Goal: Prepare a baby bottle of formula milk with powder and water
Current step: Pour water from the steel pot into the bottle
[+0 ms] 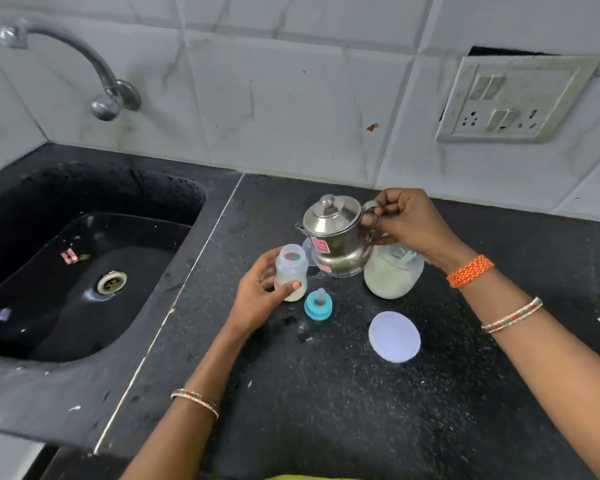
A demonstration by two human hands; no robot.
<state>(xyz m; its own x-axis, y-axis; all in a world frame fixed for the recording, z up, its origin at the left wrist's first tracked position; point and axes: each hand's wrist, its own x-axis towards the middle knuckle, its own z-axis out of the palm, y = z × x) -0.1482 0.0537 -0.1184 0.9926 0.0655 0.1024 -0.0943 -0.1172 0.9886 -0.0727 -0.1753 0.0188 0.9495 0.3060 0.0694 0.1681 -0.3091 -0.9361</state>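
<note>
On the table (326, 393), my left hand (257, 299) grips the open baby bottle (290, 271), powder already inside, while my right hand (406, 223) holds the steel kettle (336, 244) by its handle. Water, teat cap (316, 304) and shaking remain.

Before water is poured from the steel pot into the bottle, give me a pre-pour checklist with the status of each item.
1. Bottle uncapped: ok; nipple cap lies on the counter.
2. Left hand steadies bottle: ok.
3. Right hand grips pot handle: ok.
4. Powder in bottle: ok, pale layer at bottom.
5. Spout over bottle mouth: not ok, beside it.
6. Water in pot: cannot tell, lid on.
</note>
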